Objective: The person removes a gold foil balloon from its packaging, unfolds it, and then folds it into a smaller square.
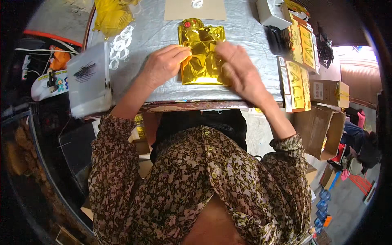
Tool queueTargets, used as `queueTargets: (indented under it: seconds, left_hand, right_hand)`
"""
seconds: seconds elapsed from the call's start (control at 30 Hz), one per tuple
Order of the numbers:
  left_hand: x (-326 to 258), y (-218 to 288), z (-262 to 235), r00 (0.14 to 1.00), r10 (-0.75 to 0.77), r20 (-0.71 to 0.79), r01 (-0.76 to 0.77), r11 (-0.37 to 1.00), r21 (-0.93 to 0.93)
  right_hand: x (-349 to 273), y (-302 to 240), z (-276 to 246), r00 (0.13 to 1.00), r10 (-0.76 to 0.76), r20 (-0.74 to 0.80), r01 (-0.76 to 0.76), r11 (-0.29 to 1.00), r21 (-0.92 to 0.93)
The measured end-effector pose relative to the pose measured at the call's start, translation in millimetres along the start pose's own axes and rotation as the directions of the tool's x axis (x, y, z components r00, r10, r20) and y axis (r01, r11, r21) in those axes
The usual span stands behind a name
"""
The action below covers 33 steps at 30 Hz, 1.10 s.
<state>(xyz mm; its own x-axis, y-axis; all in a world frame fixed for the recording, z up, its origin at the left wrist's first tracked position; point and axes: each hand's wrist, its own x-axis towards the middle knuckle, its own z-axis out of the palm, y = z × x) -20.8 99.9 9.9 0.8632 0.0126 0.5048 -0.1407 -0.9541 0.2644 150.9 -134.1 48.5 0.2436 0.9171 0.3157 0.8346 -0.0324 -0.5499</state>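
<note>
A shiny gold foil piece (203, 65), folded into a creased rectangle, lies on the silver-grey table cover (151, 36). It looks like a flat foil balloon, with a small red spot near its far end. My left hand (164, 63) is closed at its left edge, thumb and fingers pinching the foil. Over the right edge is my right hand (243, 71), smeared by motion, its fingertips too blurred to read. Left of my left hand lie several looped white cords (120, 47). Beyond the foil, a tan card (195, 11) carries another white coil (197, 3).
At the far left sits a yellow plastic bag (112, 18); clear plastic bags (87, 81) hang over the left table edge. On the right are flat packages with gold shapes (296, 85), a black object (276, 40) and a white box (273, 14). Cardboard boxes (316, 128) stand beside the table.
</note>
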Motion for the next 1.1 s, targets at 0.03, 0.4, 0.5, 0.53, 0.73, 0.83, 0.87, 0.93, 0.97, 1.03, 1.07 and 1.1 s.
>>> queueTargets:
  seconds: [0.03,0.4,0.5,0.53,0.73,0.83,0.87,0.93,0.97,1.03,1.07,1.1]
  left_hand:
    - [2,1,-2,1.0,-0.018,0.017,0.018,1.0,-0.012]
    - [-1,-10,-29,0.939,-0.19,0.288,0.276,0.915,-0.296]
    - [-1,-17,-20,0.973,-0.161,0.163,0.196,0.953,-0.232]
    - [2,-11,-19,0.967,-0.149,0.207,0.171,0.981,-0.09]
    - [3,-14,-7,0.945,-0.157,0.288,0.126,0.984,0.124]
    - [4,-12,-4,0.948,-0.161,0.276,0.126,0.982,0.138]
    - [4,-11,-3,0.95,-0.167,0.265,0.133,0.981,0.142]
    - [4,-5,-4,0.948,-0.161,0.275,0.124,0.981,0.146]
    - [5,-3,-4,0.945,-0.16,0.287,0.118,0.981,0.156]
    - [6,0,0,0.944,-0.16,0.288,0.112,0.978,0.176]
    - [7,1,3,0.944,-0.161,0.289,0.106,0.975,0.197]
    - [7,1,5,0.943,-0.164,0.29,0.108,0.974,0.201]
  right_hand:
    - [-2,-9,6,0.995,-0.069,0.071,0.078,0.988,-0.13]
    - [-7,-3,29,0.908,-0.123,0.401,0.192,0.972,-0.137]
    - [-5,-4,30,0.906,-0.134,0.4,0.211,0.965,-0.154]
    - [-6,-3,30,0.907,-0.13,0.401,0.207,0.966,-0.155]
    - [-2,5,30,0.914,-0.125,0.386,0.222,0.95,-0.218]
    - [-2,7,31,0.916,-0.123,0.381,0.22,0.95,-0.223]
    - [-1,6,30,0.909,-0.125,0.398,0.226,0.949,-0.219]
    - [-1,6,30,0.902,-0.119,0.415,0.227,0.949,-0.221]
    - [-2,7,31,0.901,-0.12,0.418,0.228,0.949,-0.219]
    - [-1,7,31,0.898,-0.126,0.422,0.233,0.949,-0.212]
    - [-1,7,31,0.897,-0.128,0.422,0.236,0.948,-0.215]
    - [0,6,31,0.896,-0.133,0.423,0.242,0.946,-0.215]
